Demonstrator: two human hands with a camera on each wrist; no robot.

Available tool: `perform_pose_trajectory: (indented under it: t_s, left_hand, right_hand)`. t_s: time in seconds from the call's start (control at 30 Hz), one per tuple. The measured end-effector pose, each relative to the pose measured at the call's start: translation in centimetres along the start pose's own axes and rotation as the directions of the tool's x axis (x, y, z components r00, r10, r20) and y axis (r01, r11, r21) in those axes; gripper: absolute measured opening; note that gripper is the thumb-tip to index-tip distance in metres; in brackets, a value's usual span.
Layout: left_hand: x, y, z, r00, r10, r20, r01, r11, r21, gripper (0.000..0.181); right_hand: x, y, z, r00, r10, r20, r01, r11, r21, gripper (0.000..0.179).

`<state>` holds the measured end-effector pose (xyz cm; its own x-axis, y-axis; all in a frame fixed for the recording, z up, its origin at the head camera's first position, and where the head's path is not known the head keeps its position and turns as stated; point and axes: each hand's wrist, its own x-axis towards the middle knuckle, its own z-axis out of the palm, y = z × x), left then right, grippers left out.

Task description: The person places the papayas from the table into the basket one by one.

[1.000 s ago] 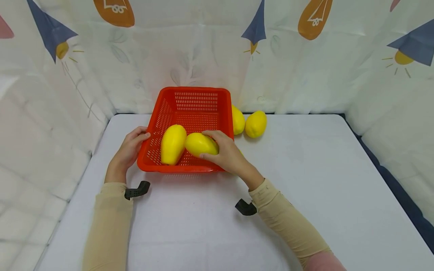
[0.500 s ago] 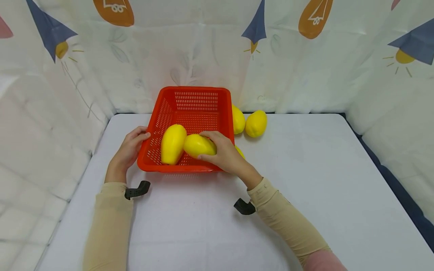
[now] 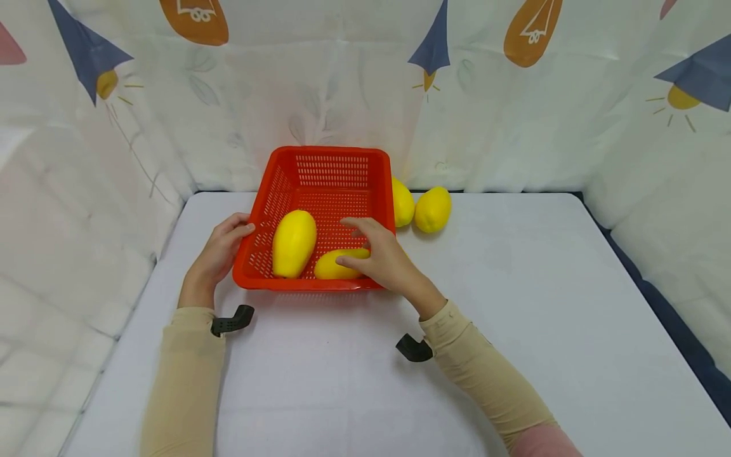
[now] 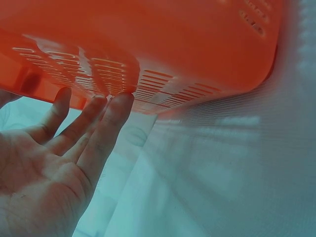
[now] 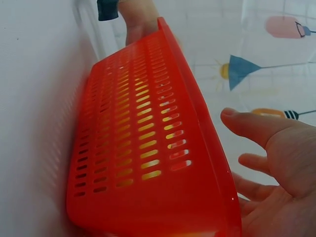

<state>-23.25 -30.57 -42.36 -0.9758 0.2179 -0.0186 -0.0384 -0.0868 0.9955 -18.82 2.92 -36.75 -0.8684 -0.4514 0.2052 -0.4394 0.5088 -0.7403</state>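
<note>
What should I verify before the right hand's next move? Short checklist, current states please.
1. Left hand on red basket: ok, touching its left rim.
2. Right hand free: ok, fingers spread, gripping nothing.
3. Yellow fruit at right hand inside basket: ok, by the near wall.
4. Right thumb clear of it: cannot tell, they overlap in view.
5. All fruit in basket: not ok, partly hidden fruit and rightmost fruit sit outside, right of it.

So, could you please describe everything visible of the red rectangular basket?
The red rectangular basket looks like glossy plastic, with a rim, slotted walls and a perforated floor. It sits open side up on the white tabletop, holding two yellow oval fruits. The person's left grip, thumb over the rim, touches its left side.
</note>
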Motion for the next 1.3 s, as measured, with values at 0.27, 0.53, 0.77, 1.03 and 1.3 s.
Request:
perform_pose_trajectory:
  t_s: [0.27,0.53,0.77,1.03,1.3]
  left_hand:
    - [0.0,0.0,0.0,0.999,-0.015,-0.034,0.016,0.999,0.039,0.015]
    - [0.1,0.1,0.1,0.999,-0.020,-0.029,0.021,0.999,0.032,0.016]
    - [0.0,0.2,0.1,1.000,-0.010,-0.004,0.010,1.000,0.011,0.018]
    - [-0.1,0.2,0.1,1.000,-0.010,-0.009,0.011,1.000,0.021,0.018]
    - [0.1,0.2,0.1,1.000,-0.015,-0.015,0.015,1.000,0.019,0.016]
  right_hand:
    - [-0.3,0.1,-0.5,0.999,0.000,-0.037,-0.001,1.000,-0.015,0.065]
    - [-0.6,0.2,-0.8,0.998,0.006,-0.061,-0.006,1.000,-0.009,0.065]
    - [-0.8,0.2,-1.4,0.996,0.035,-0.085,-0.033,0.999,0.022,0.064]
    - [-1.2,0.6,-2.0,0.992,0.037,-0.122,-0.033,0.999,0.036,0.062]
    - [-1.8,1.4,-2.6,0.987,0.041,-0.153,-0.034,0.998,0.048,0.062]
